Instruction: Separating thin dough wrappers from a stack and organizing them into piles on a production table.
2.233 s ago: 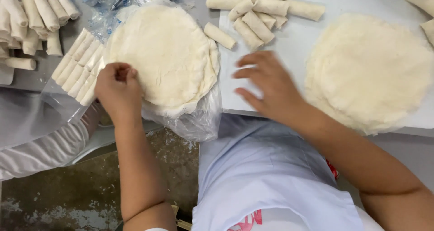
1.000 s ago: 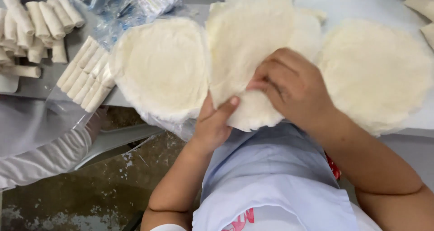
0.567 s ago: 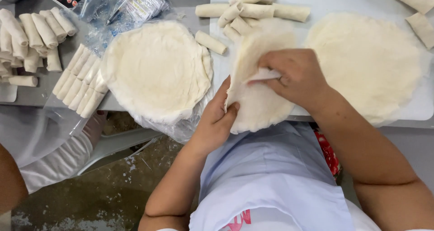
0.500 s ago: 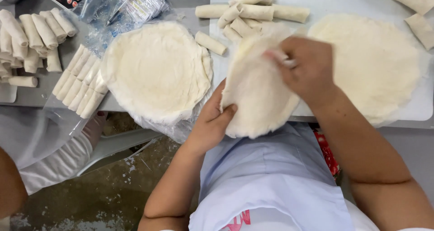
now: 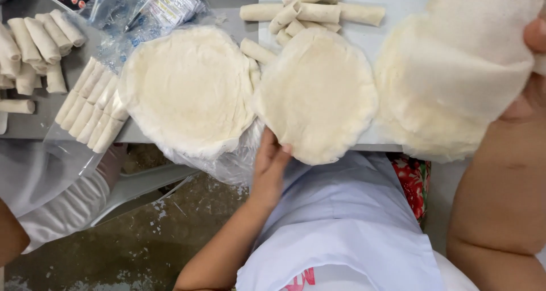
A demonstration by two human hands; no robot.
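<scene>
Left hand (image 5: 272, 164) reached up from below the tabletop (image 5: 398, 1) edge, its fingers spread flat under the near rim of a round spring-roll wrapper (image 5: 316, 95), touching it without closing on it. That wrapper lay flat on the white tabletop, just beside a stack of wrappers (image 5: 187, 89) sitting on clear plastic to its left. Right hand (image 5: 532, 63) was mostly cut off at the frame's right edge (only a thumb and part of the palm showed), pinched on a thin wrapper sheet (image 5: 483, 46) lifted and draped above another wrapper pile (image 5: 424, 120). Rolled spring rolls (image 5: 310, 9) lay heaped behind the middle wrapper, and more rolls (image 5: 91, 106) lined up at the far left.
</scene>
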